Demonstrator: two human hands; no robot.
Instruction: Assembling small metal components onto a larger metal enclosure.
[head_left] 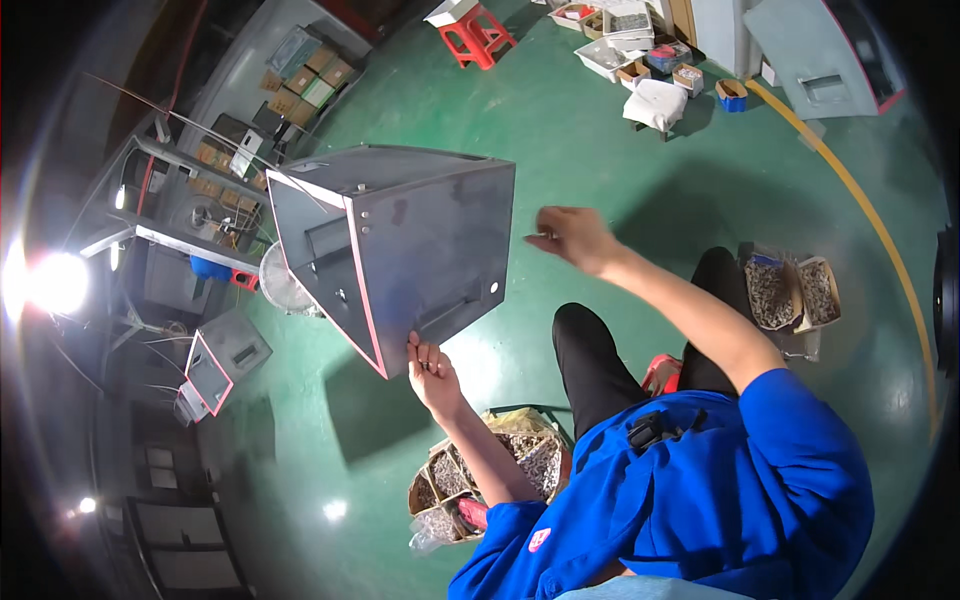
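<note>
Grey box [435, 240], left grip [433, 378] uncertain, right grip [578, 238] around small part [543, 236], chest badge [540, 540] illegible

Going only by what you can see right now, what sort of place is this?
Probably a workshop or small factory: a grey cabinet-like housing is being handled, small parts lie heaped nearby, and a yellow line marks the green floor.
</note>
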